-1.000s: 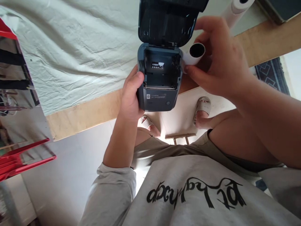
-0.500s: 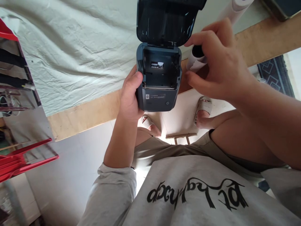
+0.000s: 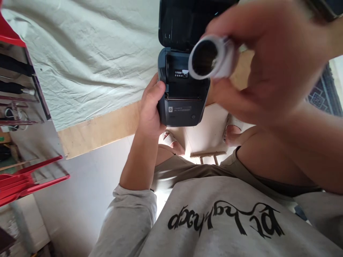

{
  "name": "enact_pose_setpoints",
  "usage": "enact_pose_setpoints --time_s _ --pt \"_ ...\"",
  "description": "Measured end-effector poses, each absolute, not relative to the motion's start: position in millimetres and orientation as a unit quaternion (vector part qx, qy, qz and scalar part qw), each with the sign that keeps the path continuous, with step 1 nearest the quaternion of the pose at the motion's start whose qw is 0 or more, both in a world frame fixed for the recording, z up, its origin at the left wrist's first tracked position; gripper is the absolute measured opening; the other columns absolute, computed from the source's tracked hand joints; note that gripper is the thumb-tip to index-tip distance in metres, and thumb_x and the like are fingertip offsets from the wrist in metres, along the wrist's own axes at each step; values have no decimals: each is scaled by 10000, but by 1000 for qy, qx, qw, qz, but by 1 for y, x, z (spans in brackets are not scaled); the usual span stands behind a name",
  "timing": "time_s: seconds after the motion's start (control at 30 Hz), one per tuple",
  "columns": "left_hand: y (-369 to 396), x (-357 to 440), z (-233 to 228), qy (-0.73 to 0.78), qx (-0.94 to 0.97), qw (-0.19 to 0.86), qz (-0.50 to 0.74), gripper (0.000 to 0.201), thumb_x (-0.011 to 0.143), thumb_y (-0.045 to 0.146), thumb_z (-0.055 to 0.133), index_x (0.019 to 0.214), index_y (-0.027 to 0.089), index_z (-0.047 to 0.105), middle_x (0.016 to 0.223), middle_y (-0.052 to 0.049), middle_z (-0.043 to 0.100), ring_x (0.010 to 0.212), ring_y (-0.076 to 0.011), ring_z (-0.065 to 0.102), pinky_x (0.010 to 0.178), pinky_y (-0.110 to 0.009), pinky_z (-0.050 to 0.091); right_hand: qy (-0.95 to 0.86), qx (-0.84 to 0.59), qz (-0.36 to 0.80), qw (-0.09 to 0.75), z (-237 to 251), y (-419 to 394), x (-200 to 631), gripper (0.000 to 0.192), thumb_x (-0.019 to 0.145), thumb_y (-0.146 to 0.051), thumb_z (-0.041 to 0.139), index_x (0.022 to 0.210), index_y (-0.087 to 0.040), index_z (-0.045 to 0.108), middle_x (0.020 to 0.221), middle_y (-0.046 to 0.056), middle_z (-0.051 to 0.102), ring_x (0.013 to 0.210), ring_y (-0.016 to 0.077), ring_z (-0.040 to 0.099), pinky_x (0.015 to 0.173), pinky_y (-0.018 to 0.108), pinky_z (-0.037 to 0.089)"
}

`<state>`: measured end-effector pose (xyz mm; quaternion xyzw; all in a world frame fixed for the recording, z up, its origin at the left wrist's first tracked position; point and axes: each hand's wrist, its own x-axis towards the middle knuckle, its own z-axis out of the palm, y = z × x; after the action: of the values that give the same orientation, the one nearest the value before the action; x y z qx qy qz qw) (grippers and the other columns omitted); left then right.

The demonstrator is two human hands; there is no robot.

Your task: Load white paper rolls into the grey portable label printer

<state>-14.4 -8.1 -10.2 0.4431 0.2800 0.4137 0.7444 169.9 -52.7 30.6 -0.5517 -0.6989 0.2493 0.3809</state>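
Observation:
A dark blue label printer [image 3: 182, 110] is gripped along its left side by my left hand [image 3: 152, 110], the thumb on its edge. Its black lid [image 3: 178, 25] stands flipped up, and the paper bay [image 3: 174, 85] shows a small printed sticker inside. My right hand [image 3: 273, 64] is closed around a roll of white paper [image 3: 226, 59], whose dark hollow core faces me. The roll is held above the printer's right side, covering part of the bay and lid. Whether it touches the printer I cannot tell.
A pale green cloth [image 3: 102, 64] covers the table, with a bare wooden edge [image 3: 99, 132] along its front. Red plastic furniture [image 3: 32, 180] and a rack with several items stand at the left. A dark object [image 3: 327, 7] lies at the top right.
My right hand has lifted the paper roll from the printer's right and brought it up over the bay. My left hand and the printer have stayed nearly still.

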Motion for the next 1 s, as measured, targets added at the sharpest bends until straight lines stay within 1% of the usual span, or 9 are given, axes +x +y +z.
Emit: enact_pose_setpoints --time_s 0.07,0.13,0.27,0.4,0.57,0.7,0.8,0.9,1.0 --pt "-10 -15 -10 301 459 720 424 234 765 393 544 919 223 591 918 -39 641 1057 -256 557 854 -369 461 -770 -516 88 365 29 -52 162 386 787 -228 394 1166 -248 464 1123 -63 523 1039 100 523 912 266 412" --pt "-12 -14 -9 323 471 705 420 274 739 397 588 960 238 563 950 -34 631 1115 -264 528 864 -358 457 -791 -521 -8 320 26 -48 157 408 783 -237 406 1191 -236 426 1106 -47 541 974 112 554 834 279 432" --pt "-14 -12 -8 334 470 704 414 375 730 424 597 1048 245 513 995 -38 605 1154 -271 498 888 -368 446 -769 -588 16 251 22 -41 156 318 773 -266 441 1083 -202 468 1133 -29 537 971 148 566 821 317 428" --pt "-14 -11 -8 305 471 705 433 340 757 378 567 1048 213 504 927 -41 587 1061 -241 545 900 -357 427 -769 -562 -4 304 22 -43 154 180 809 -239 384 855 -227 557 1098 -112 550 988 112 537 817 304 399" --pt "-10 -14 -10 289 488 698 437 382 730 440 581 1048 239 513 842 -21 552 876 -195 571 844 -329 429 -813 -487 -33 319 17 -50 149 155 782 -337 456 780 -257 588 908 -84 588 835 92 489 714 282 326" --pt "-5 -19 -17 268 522 691 421 579 615 302 691 1148 296 466 962 -20 555 957 -215 536 907 -342 413 -840 -424 -9 340 13 -51 153 158 750 -374 493 841 -266 564 926 -89 581 856 93 497 731 292 346" --pt "-2 -20 -22 250 528 691 425 645 594 275 699 1178 300 426 1141 -19 505 1041 -225 511 913 -358 421 -796 -466 0 387 18 -51 161 196 750 -331 484 889 -207 545 960 -6 544 902 94 490 821 291 404" --pt "-1 -20 -26 236 531 693 426 720 574 297 706 1214 307 377 1195 -18 468 1093 -233 491 914 -375 428 -749 -542 -3 381 23 -49 168 378 765 -330 443 1091 -142 477 1120 68 461 1100 136 443 856 255 436" --pt "1 -20 -28 236 546 690 412 781 536 309 727 1225 319 359 1200 -24 469 1091 -243 492 897 -376 441 -737 -570 33 360 22 -46 171 555 776 -381 421 1266 -148 301 1294 70 347 1231 167 366 905 264 430"
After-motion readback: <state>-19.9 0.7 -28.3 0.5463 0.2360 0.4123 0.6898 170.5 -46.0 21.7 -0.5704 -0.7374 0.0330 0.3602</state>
